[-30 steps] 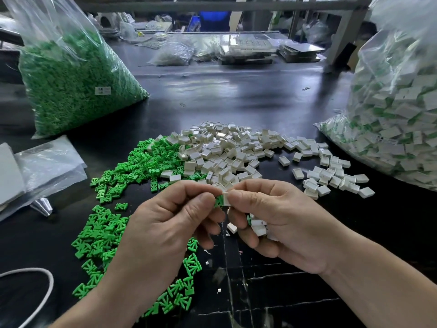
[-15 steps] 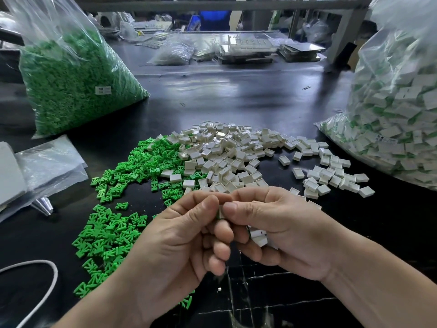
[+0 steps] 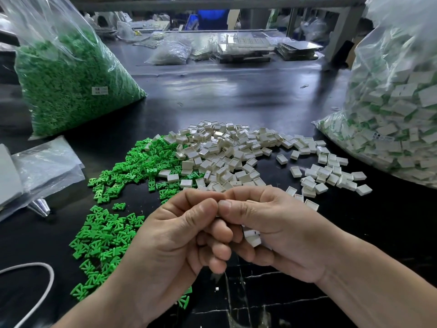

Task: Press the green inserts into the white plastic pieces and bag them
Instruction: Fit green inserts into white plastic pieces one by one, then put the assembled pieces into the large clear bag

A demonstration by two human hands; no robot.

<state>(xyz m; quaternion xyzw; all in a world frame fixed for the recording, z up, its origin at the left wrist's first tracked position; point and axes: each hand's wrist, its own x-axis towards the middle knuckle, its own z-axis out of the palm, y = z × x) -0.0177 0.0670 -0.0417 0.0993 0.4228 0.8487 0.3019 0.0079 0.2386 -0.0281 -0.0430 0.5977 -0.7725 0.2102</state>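
Note:
My left hand (image 3: 175,240) and my right hand (image 3: 274,233) meet thumb to thumb low in the middle of the view, pinching one piece between their fingertips; the piece is hidden by the thumbs. Several white plastic pieces (image 3: 251,237) sit tucked under my right hand's curled fingers. Loose green inserts (image 3: 113,233) lie scattered on the black table to the left. A pile of white plastic pieces (image 3: 227,157) lies just beyond the hands. At the right edge stands a clear bag of assembled pieces (image 3: 399,119).
A big clear bag of green inserts (image 3: 66,86) stands at the back left. Folded plastic bags (image 3: 42,169) lie at the left edge and a white cable (image 3: 45,278) curves at bottom left. Trays and bags clutter the far bench (image 3: 236,48).
Both hands have drawn lower and closer together, thumbs now pressed tight over the piece; the green and white bit seen between the fingertips a second ago is now covered.

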